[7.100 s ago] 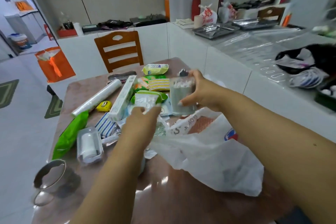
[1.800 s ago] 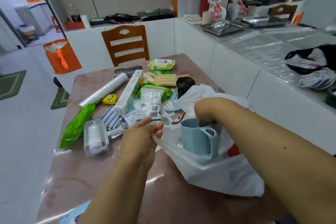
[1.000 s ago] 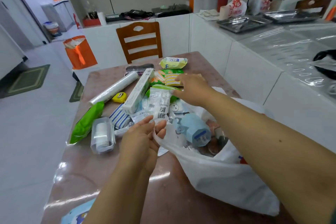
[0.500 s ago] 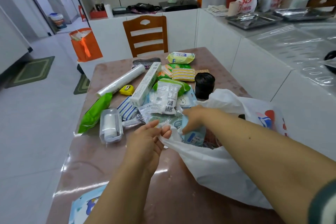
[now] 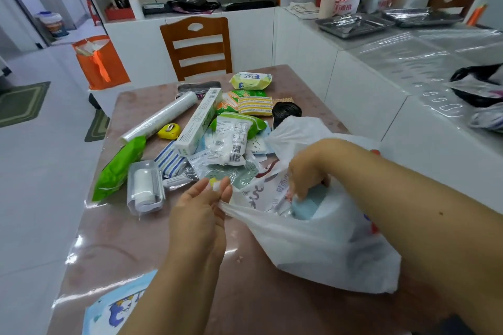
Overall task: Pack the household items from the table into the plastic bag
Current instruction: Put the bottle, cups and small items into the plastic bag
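A white plastic bag [image 5: 326,247] lies open on the brown table [image 5: 130,242] at the near right. My left hand [image 5: 200,209] pinches the bag's near rim and holds the mouth open. My right hand [image 5: 307,171] reaches into the mouth, fingers curled round a light blue cup [image 5: 306,207] inside. Behind the bag lie a cling film roll [image 5: 160,117], yellow tape measure [image 5: 169,130], long white box [image 5: 200,119], green pouch [image 5: 119,168], cased lint roller [image 5: 145,187], QR-coded white packet [image 5: 231,141], striped sponges [image 5: 255,105], wipes pack [image 5: 250,80] and black roll [image 5: 287,111].
A wooden chair [image 5: 197,46] stands at the table's far end. A white counter [image 5: 394,76] with metal trays [image 5: 353,24] runs along the right. An orange bag [image 5: 100,62] sits on the floor at the left. A blue printed sheet [image 5: 117,307] lies at the near edge.
My right hand came back from the pile of items and went down into the bag's mouth onto the blue cup. My left hand kept its pinch on the rim.
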`<state>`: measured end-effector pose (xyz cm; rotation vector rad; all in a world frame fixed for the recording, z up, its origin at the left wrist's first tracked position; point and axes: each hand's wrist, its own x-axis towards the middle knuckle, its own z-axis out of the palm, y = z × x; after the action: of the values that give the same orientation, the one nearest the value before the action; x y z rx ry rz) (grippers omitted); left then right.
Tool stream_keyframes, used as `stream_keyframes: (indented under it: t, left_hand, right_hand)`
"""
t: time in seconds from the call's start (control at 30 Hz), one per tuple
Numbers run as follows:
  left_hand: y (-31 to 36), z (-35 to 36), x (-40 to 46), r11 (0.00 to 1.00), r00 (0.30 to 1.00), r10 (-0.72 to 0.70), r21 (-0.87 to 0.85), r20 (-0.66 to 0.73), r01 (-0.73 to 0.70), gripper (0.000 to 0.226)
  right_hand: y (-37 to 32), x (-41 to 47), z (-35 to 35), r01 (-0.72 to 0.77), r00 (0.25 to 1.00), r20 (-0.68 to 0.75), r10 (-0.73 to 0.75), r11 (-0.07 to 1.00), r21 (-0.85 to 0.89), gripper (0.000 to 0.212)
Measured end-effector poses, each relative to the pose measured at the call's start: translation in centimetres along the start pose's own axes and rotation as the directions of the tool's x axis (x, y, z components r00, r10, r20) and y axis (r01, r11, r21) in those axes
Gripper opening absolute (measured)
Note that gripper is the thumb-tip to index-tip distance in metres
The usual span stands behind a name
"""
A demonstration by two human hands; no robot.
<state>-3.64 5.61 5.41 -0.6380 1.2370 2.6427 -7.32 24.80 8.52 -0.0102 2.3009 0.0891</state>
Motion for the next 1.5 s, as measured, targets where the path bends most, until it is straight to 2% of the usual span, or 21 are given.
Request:
stream_keyframes:
  t: [0.07, 0.2, 0.33, 0.4, 0.63, 0.7, 0.8, 0.87, 0.93, 0.97, 1.0, 1.07, 1.13, 1.17, 1.23, 1.3, 1.33, 1.4, 1.5]
  left_hand:
    - [-0.3, 0.1, -0.7, 1.0, 0.999, -0.009, 0.017, 0.043, 0.008, 0.025]
    - [-0.5, -0.1, -1.1, 0.996, 0.997, 0.017, 0.081, 0.079, -0.023, 0.023]
    - [-0.6, -0.3, -0.7, 0.993, 0.997, -0.001, 0.117, 0.073, -0.007, 0.023]
    - [-0.6, -0.4, -0.5, 0.99, 0.997, -0.017, 0.141, 0.073, 0.006, 0.02]
    - [0.0, -1.4, -0.5, 0.907, 1.0, -0.009, 0.421, -0.008, 0.011, 0.015]
    - [0.7, -1.8, -0.4, 0.872, 0.999, 0.028, 0.489, -0.025, -0.012, 0.017]
    - [2.8, -3.3, 0.4, 0.815, 0.996, 0.083, 0.577, -0.028, -0.052, 0.024]
    - [4.6, -5.4, 1.3, 0.768, 0.992, 0.118, 0.637, -0.033, -0.07, 0.029]
    - [6.4, -8.3, 2.1, 0.693, 0.982, 0.174, 0.718, -0.078, -0.066, 0.031]
    - [7.1, -9.8, 2.3, 0.657, 0.975, 0.196, 0.752, -0.101, -0.053, 0.031]
    - [7.8, -11.4, 2.6, 0.619, 0.971, 0.208, 0.785, -0.117, -0.038, 0.029]
    - [8.7, -14.7, 3.0, 0.515, 0.958, 0.211, 0.855, -0.192, 0.058, 0.028]
    - [8.8, -18.2, 3.4, 0.361, 0.926, 0.178, 0.898, -0.332, 0.252, 0.062]
    - [8.4, -20.0, 3.7, 0.292, 0.903, 0.157, 0.892, -0.4, 0.344, 0.071]
    - [7.1, -23.4, 4.5, 0.311, 0.873, 0.05, 0.838, -0.485, 0.448, 0.069]
    - [6.0, -24.4, 4.5, 0.462, 0.846, -0.131, 0.723, -0.517, 0.514, 0.047]
    - [5.7, -24.0, 3.9, 0.518, 0.838, -0.171, 0.676, -0.519, 0.524, 0.032]
    - [5.3, -23.2, 3.3, 0.583, 0.842, -0.187, 0.633, -0.506, 0.51, 0.026]
    - [5.2, -22.3, 2.6, 0.557, 0.878, -0.14, 0.697, -0.458, 0.452, 0.033]
  right_hand:
    - [-0.3, 0.3, 1.3, -0.04, 0.999, -0.005, 0.039, 0.994, -0.098, 0.039]
    - [0.7, -0.8, 0.4, -0.032, 0.996, -0.073, 0.046, 0.984, 0.174, 0.031]
    - [1.1, -1.5, -0.9, 0.007, 0.988, -0.152, 0.01, 0.994, 0.109, 0.036]
    - [0.9, -1.6, -1.2, 0.036, 0.983, -0.182, -0.01, 0.989, 0.142, 0.041]
    - [-1.6, -3.7, -2.7, 0.121, 0.965, -0.252, -0.068, 0.972, 0.201, 0.054]
    - [-3.0, -5.1, -3.6, 0.18, 0.928, -0.361, -0.089, 0.957, 0.228, 0.054]
    - [-6.9, -7.3, -4.8, 0.317, 0.792, -0.6, -0.112, 0.916, 0.247, 0.05]
    - [-10.5, -8.3, -4.8, 0.473, 0.72, -0.679, -0.145, 0.818, 0.328, 0.045]
    - [-14.7, -8.5, -3.7, 0.6, 0.72, -0.661, -0.21, 0.667, 0.442, 0.044]
    - [-16.8, -7.9, -2.9, 0.624, 0.734, -0.626, -0.263, 0.626, 0.468, 0.04]
    - [-18.8, -7.2, -2.1, 0.622, 0.751, -0.578, -0.32, 0.639, 0.453, 0.035]
    - [-22.0, -4.9, -0.1, 0.572, 0.796, -0.459, -0.395, 0.738, 0.357, 0.033]
    - [-24.1, -2.2, 2.2, 0.506, 0.843, -0.345, -0.414, 0.827, 0.246, 0.039]
    - [-24.9, -0.7, 3.5, 0.461, 0.874, -0.283, -0.396, 0.859, 0.223, 0.046]
    - [-25.9, 2.0, 6.0, 0.357, 0.93, -0.176, -0.323, 0.908, 0.217, 0.063]
    - [-26.7, 4.2, 7.4, 0.299, 0.95, -0.155, -0.27, 0.929, 0.219, 0.069]
    - [-27.0, 4.8, 7.8, 0.284, 0.956, -0.144, -0.257, 0.933, 0.222, 0.065]
    - [-27.3, 5.4, 8.2, 0.269, 0.963, -0.104, -0.25, 0.925, 0.27, 0.057]
    - [-27.2, 5.4, 8.9, 0.276, 0.961, -0.094, -0.262, 0.858, 0.432, 0.06]
